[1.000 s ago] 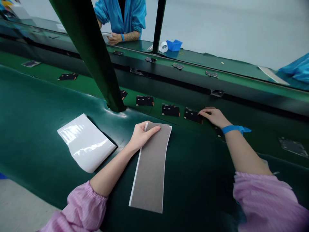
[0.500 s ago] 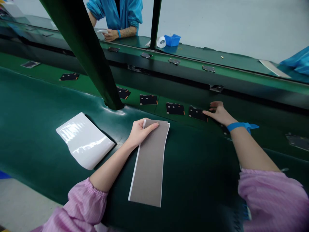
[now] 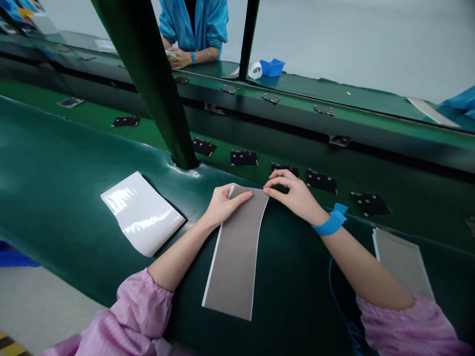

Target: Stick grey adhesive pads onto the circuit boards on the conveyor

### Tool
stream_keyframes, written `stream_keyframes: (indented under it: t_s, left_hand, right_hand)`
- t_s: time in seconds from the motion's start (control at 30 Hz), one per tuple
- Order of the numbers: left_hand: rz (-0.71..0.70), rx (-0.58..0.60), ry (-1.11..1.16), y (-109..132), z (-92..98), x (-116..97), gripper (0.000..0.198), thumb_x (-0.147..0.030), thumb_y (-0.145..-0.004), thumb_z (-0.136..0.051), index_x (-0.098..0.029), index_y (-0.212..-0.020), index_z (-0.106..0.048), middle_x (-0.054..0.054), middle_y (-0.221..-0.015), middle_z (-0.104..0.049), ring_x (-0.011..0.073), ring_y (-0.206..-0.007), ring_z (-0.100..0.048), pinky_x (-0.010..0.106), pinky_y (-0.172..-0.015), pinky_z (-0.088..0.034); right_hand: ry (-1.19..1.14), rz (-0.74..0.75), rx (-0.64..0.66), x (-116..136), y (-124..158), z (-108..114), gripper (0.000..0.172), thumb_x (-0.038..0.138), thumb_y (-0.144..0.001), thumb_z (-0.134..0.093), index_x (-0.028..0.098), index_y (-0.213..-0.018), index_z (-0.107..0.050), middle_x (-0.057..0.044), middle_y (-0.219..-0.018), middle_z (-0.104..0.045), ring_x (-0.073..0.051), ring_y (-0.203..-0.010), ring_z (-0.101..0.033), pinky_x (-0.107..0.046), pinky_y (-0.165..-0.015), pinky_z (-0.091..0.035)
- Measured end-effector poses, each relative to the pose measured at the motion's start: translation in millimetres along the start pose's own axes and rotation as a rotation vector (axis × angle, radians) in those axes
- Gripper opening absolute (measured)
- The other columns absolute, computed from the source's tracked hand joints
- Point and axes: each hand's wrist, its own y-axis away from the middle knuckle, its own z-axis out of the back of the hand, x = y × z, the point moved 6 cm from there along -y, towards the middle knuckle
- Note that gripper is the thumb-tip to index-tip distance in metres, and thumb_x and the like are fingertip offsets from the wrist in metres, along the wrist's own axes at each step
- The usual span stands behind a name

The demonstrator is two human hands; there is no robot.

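A long grey strip sheet [image 3: 235, 257] lies on the green mat in front of me. My left hand [image 3: 222, 203] grips its far left corner, thumb under and fingers on top. My right hand [image 3: 293, 195], with a blue wrist strap [image 3: 331, 221], has thumb and fingers pinched together at the strip's far right corner. Just beyond my hands a row of small black boards [image 3: 244, 158] lies on the green conveyor, one partly hidden behind my right hand.
A glossy white sheet [image 3: 143, 213] lies to the left. A second grey strip [image 3: 403, 262] sits at the right. A slanted green post [image 3: 156, 84] rises from the mat. Across the belt stands a person in a blue coat [image 3: 195, 27], near a blue tray [image 3: 272, 67].
My right hand left the black board on the conveyor and came back to the strip's far right corner. The left hand kept its grip. The boards have shifted along the belt.
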Motion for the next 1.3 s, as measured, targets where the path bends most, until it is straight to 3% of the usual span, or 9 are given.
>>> stream_keyframes:
  t_s: [0.17,0.23,0.33,0.43,0.53,0.8,1.0,1.17,1.3]
  left_hand:
    - [0.004,0.024,0.003,0,-1.4,0,0.028,-0.041,-0.072,-0.073,-0.014,-0.069,-0.065,-0.001,-0.064,-0.058,0.0099,-0.058,-0.051,0.021,-0.053,-0.039]
    - [0.022,0.024,-0.006,0,-1.0,1,0.030,-0.042,-0.073,-0.072,-0.014,-0.068,-0.063,-0.001,-0.063,-0.057,0.0097,-0.057,-0.050,0.020,-0.051,-0.038]
    - [0.050,0.031,-0.013,0,-0.9,2,0.031,-0.044,-0.072,-0.072,-0.015,-0.066,-0.062,-0.002,-0.061,-0.055,0.0096,-0.055,-0.050,0.020,-0.049,-0.037]
    - [0.058,0.036,-0.015,0,-1.0,3,0.031,-0.044,-0.072,-0.072,-0.015,-0.068,-0.062,-0.001,-0.062,-0.057,0.0101,-0.055,-0.051,0.020,-0.049,-0.039]
    - [0.079,0.036,-0.014,0,-0.8,5,0.031,-0.044,-0.072,-0.072,-0.015,-0.070,-0.063,-0.001,-0.064,-0.059,0.0105,-0.057,-0.053,0.020,-0.050,-0.040]
    - [0.077,0.048,-0.013,0,-1.1,7,0.030,-0.044,-0.073,-0.073,-0.015,-0.071,-0.064,-0.001,-0.065,-0.059,0.0101,-0.057,-0.053,0.019,-0.050,-0.040]
    - [0.086,0.044,-0.033,1,-0.9,4,0.029,-0.044,-0.073,-0.072,-0.015,-0.072,-0.066,0.000,-0.067,-0.060,0.0109,-0.058,-0.054,0.020,-0.050,-0.040]
    - [0.075,0.039,-0.050,0,-0.6,2,0.030,-0.044,-0.073,-0.072,-0.015,-0.070,-0.065,-0.001,-0.064,-0.058,0.0105,-0.057,-0.052,0.020,-0.050,-0.039]
    - [0.062,0.034,-0.054,0,0.1,5,0.032,-0.046,-0.072,-0.072,-0.015,-0.069,-0.064,-0.001,-0.062,-0.057,0.0106,-0.056,-0.052,0.020,-0.049,-0.039]
  right_hand:
    - [0.025,-0.030,0.011,-5,3,3,0.037,0.057,-0.086,-0.052,0.023,-0.076,-0.065,-0.008,-0.098,-0.057,-0.025,-0.093,-0.057,-0.042,-0.080,-0.048]
    - [0.084,-0.048,-0.076,-18,-2,19,0.041,0.059,-0.086,-0.048,0.022,-0.079,-0.065,-0.009,-0.101,-0.056,-0.025,-0.093,-0.057,-0.042,-0.080,-0.048]
    - [0.204,-0.134,-0.152,-64,-16,57,0.047,0.064,-0.082,-0.050,0.020,-0.079,-0.066,-0.012,-0.107,-0.056,-0.026,-0.090,-0.057,-0.042,-0.077,-0.048]
    - [0.267,-0.256,0.068,-120,-31,82,0.051,0.070,-0.076,-0.052,0.021,-0.075,-0.066,-0.012,-0.099,-0.060,-0.027,-0.086,-0.058,-0.042,-0.075,-0.048]
    - [0.279,-0.338,0.265,-153,-35,94,0.057,0.077,-0.071,-0.051,0.022,-0.078,-0.067,-0.011,-0.099,-0.063,-0.028,-0.085,-0.059,-0.043,-0.075,-0.049]
    - [0.308,-0.320,0.384,-157,-31,95,0.073,0.090,-0.062,-0.044,0.022,-0.076,-0.067,-0.011,-0.103,-0.063,-0.026,-0.083,-0.059,-0.040,-0.073,-0.047]
    - [0.339,-0.344,0.383,-168,-27,98,0.068,0.086,-0.064,-0.046,0.022,-0.075,-0.067,-0.011,-0.103,-0.062,-0.027,-0.084,-0.059,-0.041,-0.074,-0.047]
    - [0.324,-0.424,0.239,-178,-14,105,0.055,0.075,-0.067,-0.057,0.021,-0.078,-0.062,-0.012,-0.098,-0.061,-0.026,-0.079,-0.058,-0.040,-0.070,-0.047]
    - [0.199,-0.465,-0.174,-162,-1,122,0.046,0.061,-0.077,-0.057,0.020,-0.097,-0.054,-0.013,-0.099,-0.061,-0.025,-0.079,-0.060,-0.040,-0.071,-0.049]
